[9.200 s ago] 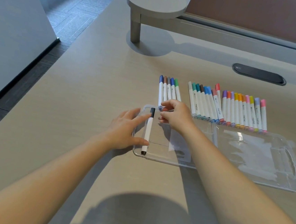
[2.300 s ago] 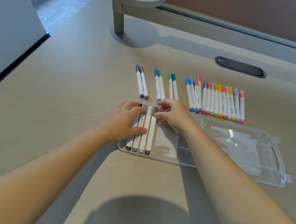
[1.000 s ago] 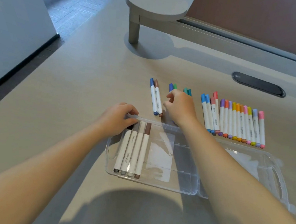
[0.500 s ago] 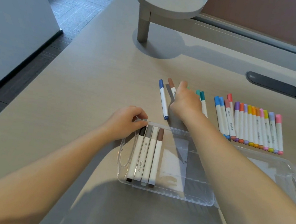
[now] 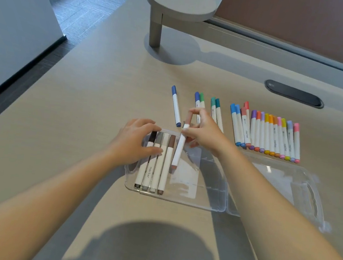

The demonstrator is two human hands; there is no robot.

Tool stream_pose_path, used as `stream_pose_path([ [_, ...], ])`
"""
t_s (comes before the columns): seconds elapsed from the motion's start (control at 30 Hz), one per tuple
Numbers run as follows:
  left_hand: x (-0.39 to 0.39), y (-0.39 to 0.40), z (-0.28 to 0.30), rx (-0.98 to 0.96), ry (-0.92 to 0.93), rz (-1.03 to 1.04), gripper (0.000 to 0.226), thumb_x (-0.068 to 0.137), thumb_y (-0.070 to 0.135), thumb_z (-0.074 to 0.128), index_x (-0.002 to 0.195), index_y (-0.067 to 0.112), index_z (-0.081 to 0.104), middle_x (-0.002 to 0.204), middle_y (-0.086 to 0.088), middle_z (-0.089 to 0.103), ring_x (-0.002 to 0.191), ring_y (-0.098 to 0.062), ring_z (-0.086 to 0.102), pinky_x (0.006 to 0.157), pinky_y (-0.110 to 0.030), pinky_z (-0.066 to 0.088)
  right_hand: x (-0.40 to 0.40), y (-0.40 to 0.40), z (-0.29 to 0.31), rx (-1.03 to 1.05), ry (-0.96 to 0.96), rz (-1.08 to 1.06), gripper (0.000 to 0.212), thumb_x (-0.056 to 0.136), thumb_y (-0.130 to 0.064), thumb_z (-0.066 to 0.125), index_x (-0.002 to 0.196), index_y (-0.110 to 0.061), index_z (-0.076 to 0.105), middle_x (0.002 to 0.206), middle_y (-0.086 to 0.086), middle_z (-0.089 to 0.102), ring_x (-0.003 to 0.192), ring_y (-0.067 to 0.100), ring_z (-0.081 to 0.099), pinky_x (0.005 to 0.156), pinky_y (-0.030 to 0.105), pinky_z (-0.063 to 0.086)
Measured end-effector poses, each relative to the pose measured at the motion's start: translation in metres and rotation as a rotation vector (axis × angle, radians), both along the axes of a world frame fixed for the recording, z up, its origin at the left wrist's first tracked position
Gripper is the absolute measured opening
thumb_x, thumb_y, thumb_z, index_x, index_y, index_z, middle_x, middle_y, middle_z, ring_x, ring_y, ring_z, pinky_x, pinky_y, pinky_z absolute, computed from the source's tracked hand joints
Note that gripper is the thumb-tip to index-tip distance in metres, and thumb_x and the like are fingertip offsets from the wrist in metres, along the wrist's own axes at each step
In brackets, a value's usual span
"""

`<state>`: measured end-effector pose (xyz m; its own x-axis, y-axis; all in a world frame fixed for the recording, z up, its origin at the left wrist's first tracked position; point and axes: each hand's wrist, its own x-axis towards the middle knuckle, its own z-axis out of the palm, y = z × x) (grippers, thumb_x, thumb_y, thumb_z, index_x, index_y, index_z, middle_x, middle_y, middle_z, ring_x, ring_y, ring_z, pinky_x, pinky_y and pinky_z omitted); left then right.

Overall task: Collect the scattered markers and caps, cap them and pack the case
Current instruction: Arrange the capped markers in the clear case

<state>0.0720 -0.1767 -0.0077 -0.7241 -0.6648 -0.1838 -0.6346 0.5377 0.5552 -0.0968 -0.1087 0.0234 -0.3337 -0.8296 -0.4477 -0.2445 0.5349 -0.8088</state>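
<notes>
Right hand [image 5: 202,133] pinches pink pen [image 5: 180,146], tilted, low end over case [image 5: 201,204]. Left hand [image 5: 137,142] flat, pressing four pens [image 5: 155,166]. Lay pink pen flat just beside them.

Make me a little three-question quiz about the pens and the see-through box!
1. How many white-barrelled markers already lie inside the clear plastic case?
2. True or false: the right hand pinches a pinkish-brown-capped marker.
3. The left hand rests on: A) the lone dark-blue-capped marker, B) the markers in the case, C) the grey round-topped stand.

Key: 1) four; 2) true; 3) B.
</notes>
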Motion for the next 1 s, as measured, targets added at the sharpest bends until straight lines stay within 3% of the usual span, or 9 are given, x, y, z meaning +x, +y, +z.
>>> stream_pose_path([
  [0.2,0.006,0.012,-0.005,0.014,-0.077,-0.098,0.075,0.077,0.043,0.065,0.141,0.029,0.029,0.153,0.005,0.018,0.143,-0.016,0.004,0.116,-0.036,0.011,0.009,0.013,-0.017,-0.001,-0.047,0.011,0.028,0.086,-0.002,0.059,0.107,-0.015,0.047,0.080,0.005,0.057,0.066,0.015,0.059,0.059,0.024,0.056],
  [0.4,0.000,0.017,-0.012,-0.009,-0.126,-0.119,0.082,0.075,0.049,0.064,0.144,0.032,0.022,0.155,0.006,0.008,0.143,-0.019,-0.008,0.117,-0.040,0.008,0.010,0.014,-0.021,0.018,0.053,0.038,0.032,0.084,0.003,0.060,0.114,-0.005,0.057,0.081,0.000,0.052,0.070,0.011,0.058,0.061,0.020,0.056],
  [0.63,-0.009,0.018,-0.010,-0.059,-0.244,-0.135,0.088,0.072,0.061,0.060,0.144,0.040,0.014,0.155,0.007,-0.001,0.142,-0.024,-0.010,0.115,-0.046,0.008,-0.011,0.025,-0.024,0.000,0.556,0.001,0.025,0.089,-0.008,0.057,0.114,-0.007,0.059,0.113,0.009,0.058,0.104,0.021,0.055,0.092,0.029,0.046],
  [0.83,-0.024,0.031,-0.010,-0.151,-0.341,-0.210,0.089,0.071,0.070,0.051,0.141,0.049,-0.001,0.155,0.002,-0.010,0.141,-0.031,-0.014,0.114,-0.049,0.001,-0.028,0.037,-0.028,0.092,0.667,-0.033,0.015,0.091,-0.009,0.053,0.103,-0.005,0.061,0.105,0.013,0.061,0.097,0.024,0.057,0.078,0.025,0.041],
  [1.0,-0.040,0.034,-0.010,-0.191,-0.374,-0.273,0.085,0.074,0.072,0.045,0.139,0.052,-0.005,0.154,-0.001,-0.018,0.140,-0.034,-0.021,0.113,-0.053,-0.006,-0.040,0.042,-0.029,0.092,0.647,-0.072,0.015,0.090,-0.007,0.053,0.101,-0.002,0.063,0.103,0.014,0.063,0.096,0.026,0.059,0.080,0.029,0.046],
])
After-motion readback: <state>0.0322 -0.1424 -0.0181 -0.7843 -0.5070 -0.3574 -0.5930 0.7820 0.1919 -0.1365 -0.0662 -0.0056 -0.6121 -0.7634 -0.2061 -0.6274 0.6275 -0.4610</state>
